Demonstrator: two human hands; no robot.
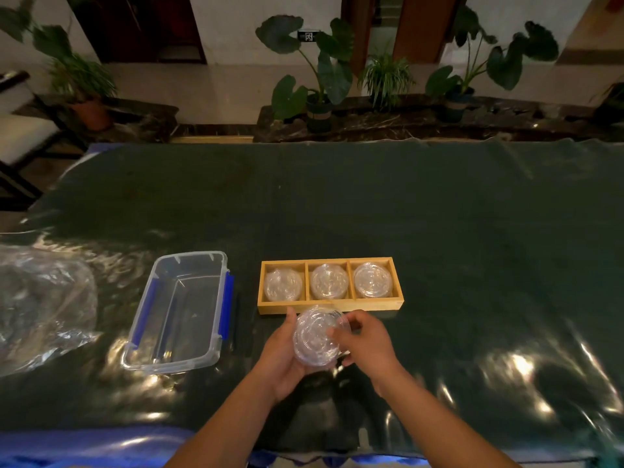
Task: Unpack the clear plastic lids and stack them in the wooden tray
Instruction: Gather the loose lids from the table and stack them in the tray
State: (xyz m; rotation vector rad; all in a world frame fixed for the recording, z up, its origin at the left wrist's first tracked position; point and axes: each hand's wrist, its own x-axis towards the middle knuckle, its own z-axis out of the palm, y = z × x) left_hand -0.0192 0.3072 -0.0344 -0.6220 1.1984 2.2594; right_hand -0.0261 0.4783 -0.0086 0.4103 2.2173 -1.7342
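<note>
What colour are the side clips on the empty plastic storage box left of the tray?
Blue, on a clear plastic storage box; the right clip shows best in the head view.

Wall sign (pixel 308 36): white glyphs, too blurred to read

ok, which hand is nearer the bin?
Left. The left hand is just right of the bin; the right hand is farther right, beyond the held lids.
</note>
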